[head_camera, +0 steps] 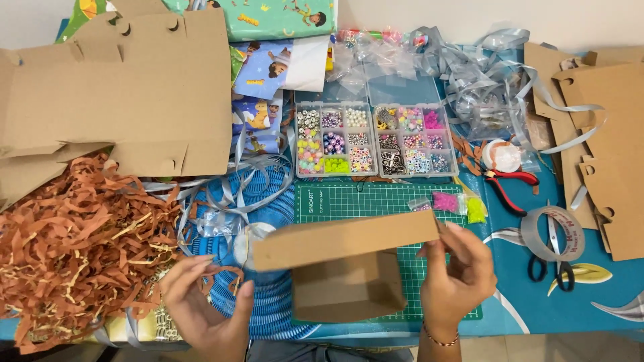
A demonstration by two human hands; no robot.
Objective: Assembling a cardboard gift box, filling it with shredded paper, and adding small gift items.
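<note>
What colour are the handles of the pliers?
The pliers have red and black handles, seen in the head view, right of the bead boxes.
</note>
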